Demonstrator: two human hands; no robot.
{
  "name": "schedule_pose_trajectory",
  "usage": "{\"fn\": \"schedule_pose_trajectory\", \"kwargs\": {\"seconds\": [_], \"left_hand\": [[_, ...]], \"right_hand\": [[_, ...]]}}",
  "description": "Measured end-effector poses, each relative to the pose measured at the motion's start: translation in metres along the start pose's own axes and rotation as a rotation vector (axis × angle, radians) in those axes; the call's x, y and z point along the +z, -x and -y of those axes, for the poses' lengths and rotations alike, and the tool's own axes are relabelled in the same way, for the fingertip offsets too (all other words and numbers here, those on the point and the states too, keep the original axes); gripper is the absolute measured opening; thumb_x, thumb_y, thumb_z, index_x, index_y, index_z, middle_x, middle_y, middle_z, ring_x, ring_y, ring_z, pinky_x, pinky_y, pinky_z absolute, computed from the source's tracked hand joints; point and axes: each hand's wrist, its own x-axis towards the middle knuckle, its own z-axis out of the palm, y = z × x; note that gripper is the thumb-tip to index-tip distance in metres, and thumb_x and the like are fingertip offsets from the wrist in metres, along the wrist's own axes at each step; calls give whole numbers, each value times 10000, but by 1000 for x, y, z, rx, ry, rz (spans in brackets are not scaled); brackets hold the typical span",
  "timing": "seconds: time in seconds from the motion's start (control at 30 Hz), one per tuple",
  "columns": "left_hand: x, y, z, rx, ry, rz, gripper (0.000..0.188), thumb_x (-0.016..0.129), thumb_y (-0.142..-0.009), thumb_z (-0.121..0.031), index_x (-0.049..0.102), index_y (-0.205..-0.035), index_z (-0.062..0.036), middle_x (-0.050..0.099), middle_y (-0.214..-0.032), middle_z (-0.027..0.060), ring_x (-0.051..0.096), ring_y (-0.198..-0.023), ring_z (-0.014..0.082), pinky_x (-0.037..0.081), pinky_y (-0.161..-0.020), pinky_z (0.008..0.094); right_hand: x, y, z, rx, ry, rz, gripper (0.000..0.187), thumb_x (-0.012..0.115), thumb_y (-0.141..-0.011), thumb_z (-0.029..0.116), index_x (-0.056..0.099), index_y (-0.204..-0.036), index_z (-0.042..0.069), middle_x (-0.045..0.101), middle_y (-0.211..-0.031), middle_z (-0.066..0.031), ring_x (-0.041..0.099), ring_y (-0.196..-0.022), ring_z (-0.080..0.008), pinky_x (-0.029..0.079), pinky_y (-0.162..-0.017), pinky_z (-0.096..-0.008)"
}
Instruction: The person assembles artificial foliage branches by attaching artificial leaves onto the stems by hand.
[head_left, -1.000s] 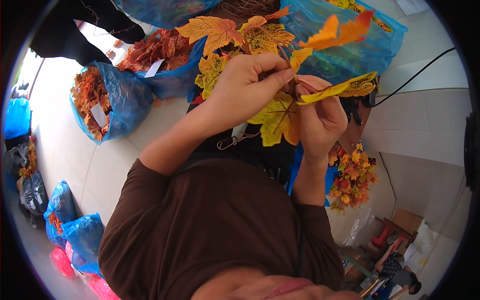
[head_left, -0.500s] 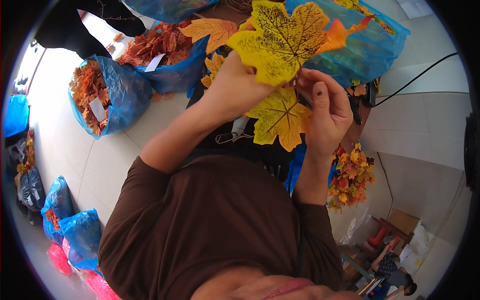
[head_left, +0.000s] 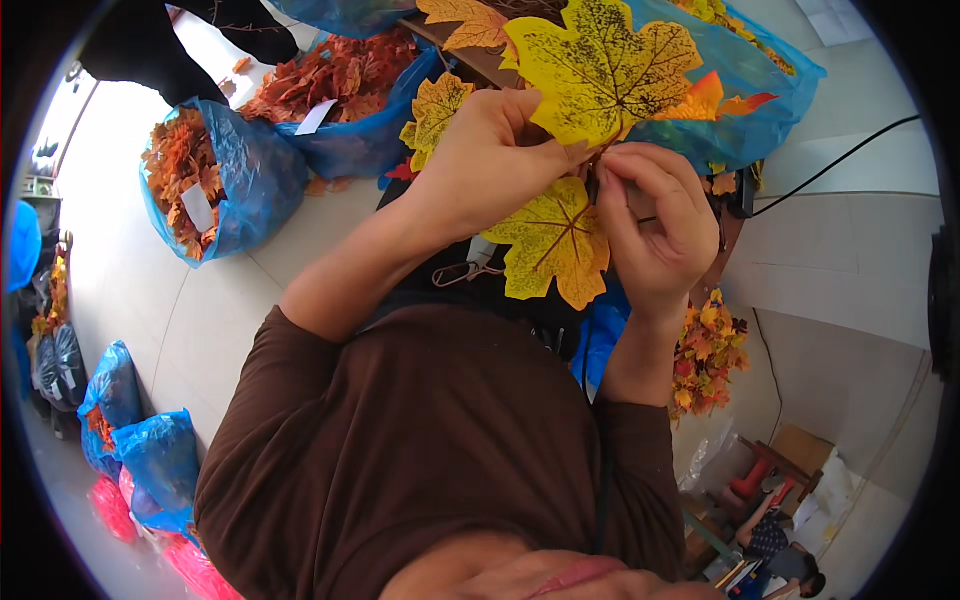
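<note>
Up in front of my chest I hold a spray of maple leaves, which look artificial. A large yellow leaf with dark speckles (head_left: pixel 615 75) covers part of my left hand (head_left: pixel 490 165), whose fingers are closed around the stem behind it. My right hand (head_left: pixel 660 220) pinches the thin brown stem (head_left: pixel 598 165) between thumb and fingertips, just right of the left thumb. Below the stem hangs a second yellow leaf (head_left: pixel 555 245). Orange leaves (head_left: pixel 700 100) stick out to the right, and a smaller yellow-orange leaf (head_left: pixel 437 112) shows left of my left hand.
Blue plastic bags (head_left: pixel 260 165) with red-orange leaves (head_left: pixel 330 75) stand at the far left. Another blue bag (head_left: pixel 745 125) lies at the far right beside a black cable (head_left: pixel 840 165). Right of my forearm is a leaf bunch (head_left: pixel 710 350). A person (head_left: pixel 785 555) is at the lower right.
Both hands and the leaf spray have shifted a little to the right. The large yellow leaf also moved slightly right, and my right hand has turned somewhat, its fingertips still on the stem.
</note>
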Motion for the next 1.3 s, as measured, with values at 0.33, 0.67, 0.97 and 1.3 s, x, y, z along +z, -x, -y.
{"fn": "schedule_pose_trajectory", "kwargs": {"seconds": [0.33, 0.67, 0.97, 1.3], "left_hand": [[-1, 0, 3, -45, 150, 55, 132, 564, -766, -81, 576, -872, -4, 587, -689, 10, 515, -631, 33, 408, -560, 199], [-58, 2, 13, 2, -180, -49, 216, 605, -760, -82, 550, -958, -16, 577, -835, 2, 528, -759, 63, 427, -681, 213], [-124, 9, 7, -101, -1, -210, 141, 583, -710, -47, 556, -847, -33, 550, -758, 10, 508, -636, 85, 394, -546, 210], [-181, -26, 43, -95, -140, -426, 91, 599, -769, -85, 586, -796, 1, 585, -734, 24, 577, -678, 116, 461, -602, 244]], "right_hand": [[5, -2, -6, -114, 126, 7, 199, 615, -664, -95, 559, -841, -23, 572, -785, -126, 567, -682, -254, 463, -602, -304], [48, -47, 8, -238, 368, 326, 107, 565, -672, 43, 519, -767, 22, 526, -764, -127, 537, -707, -295, 444, -600, -363], [100, -93, 3, -85, -10, 579, 92, 561, -722, 90, 554, -769, 11, 556, -744, -130, 563, -675, -287, 462, -598, -354], [114, -346, -292, 525, -197, -42, 140, 615, -729, 142, 624, -777, 10, 619, -652, -59, 590, -549, -102, 421, -466, -203]]}}
